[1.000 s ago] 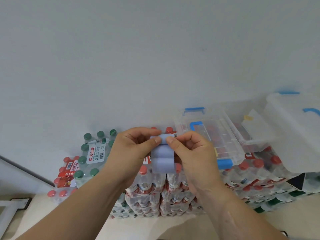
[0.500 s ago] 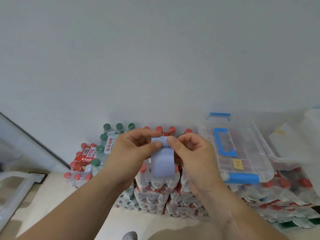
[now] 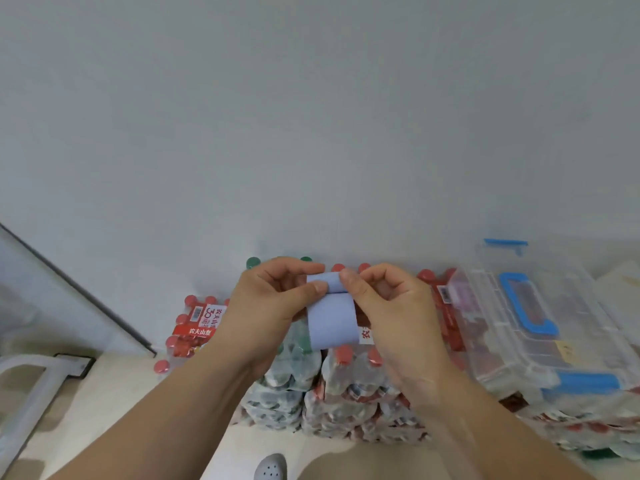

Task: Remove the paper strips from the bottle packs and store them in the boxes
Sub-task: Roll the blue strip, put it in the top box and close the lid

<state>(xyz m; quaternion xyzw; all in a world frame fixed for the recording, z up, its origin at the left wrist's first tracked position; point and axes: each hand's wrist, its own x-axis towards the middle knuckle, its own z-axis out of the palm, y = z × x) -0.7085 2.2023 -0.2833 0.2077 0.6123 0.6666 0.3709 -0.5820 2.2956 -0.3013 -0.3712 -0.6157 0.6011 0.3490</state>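
Hands close together in my view — left hand (image 3: 273,299) and right hand (image 3: 391,306) each pinch the folded top of the blue paper strip (image 3: 332,322), which hangs over the bottle packs (image 3: 346,386); a clear box (image 3: 568,327) lies to their right.

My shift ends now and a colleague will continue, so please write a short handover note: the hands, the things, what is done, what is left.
The left hand and the right hand both pinch the top of one blue paper strip, held above the bottle packs. The clear box lies on packs at the right.
Done: this strip is off the packs.
Left: store it in the box.
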